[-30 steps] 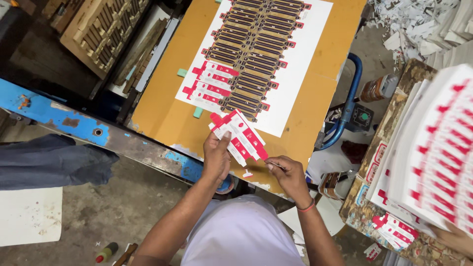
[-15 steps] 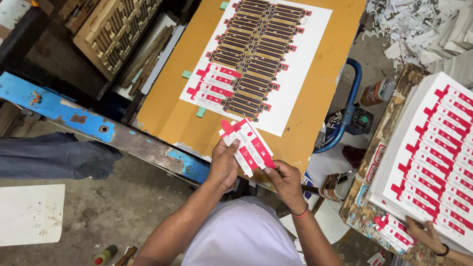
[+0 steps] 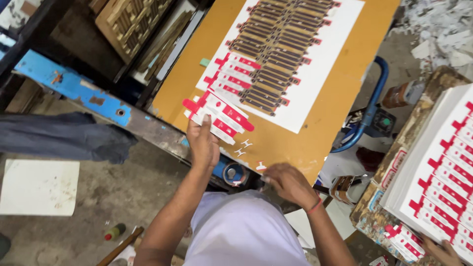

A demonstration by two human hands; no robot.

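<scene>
The left hand [image 3: 203, 143] grips a small stack of red-and-white die-cut carton blanks [image 3: 219, 116], thumb on top, holding it over the near-left edge of the yellow work table [image 3: 340, 98]. The right hand [image 3: 288, 183] lies low at the table's near edge, at about four o'clock from the left hand, fingers curled and pinching a small white paper scrap [image 3: 260, 166]; whether anything more sits in that palm cannot be told. Between the hands, a few white offcuts [image 3: 243, 148] rest on the table. At twelve o'clock from the stack lies a large white sheet [image 3: 315, 64] bearing a brown wooden die board [image 3: 281, 49], with more red-and-white blanks [image 3: 231, 74] at its near-left corner. At three o'clock, well apart, a tall pile of printed red-and-white sheets [image 3: 443, 172] sits on a worn pallet, and another person's hand [image 3: 446, 251] touches its lower corner.
</scene>
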